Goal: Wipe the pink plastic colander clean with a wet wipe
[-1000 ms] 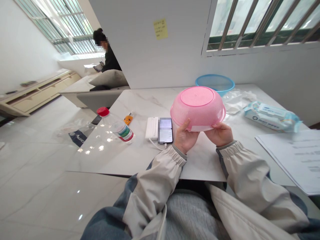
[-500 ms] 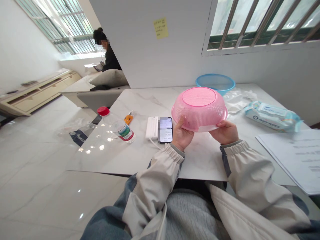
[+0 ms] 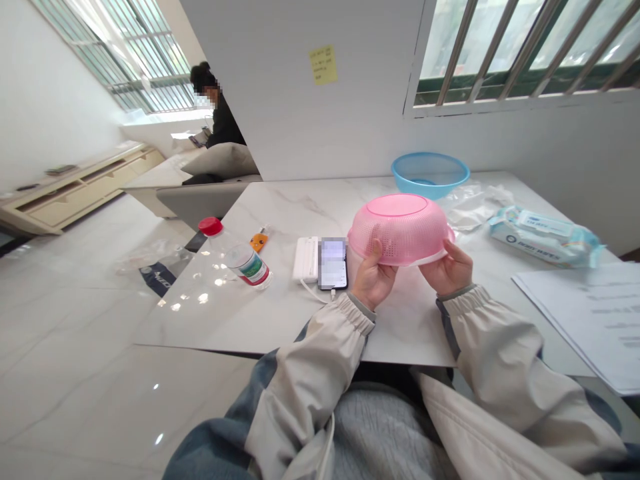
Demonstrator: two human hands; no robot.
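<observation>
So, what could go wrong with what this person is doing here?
The upside-down pink plastic basket rests between the left hand and right hand, and could slip from that grip onto the phone. The left sleeve might also snag the charging cable, dragging the phone.

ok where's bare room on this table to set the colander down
For the pink plastic colander: the marble tabletop is bare between the plastic bottle and the front edge, and behind the power bank, left of the blue basin. It's crowded at the right end: wipes pack, plastic bag, papers.
</observation>
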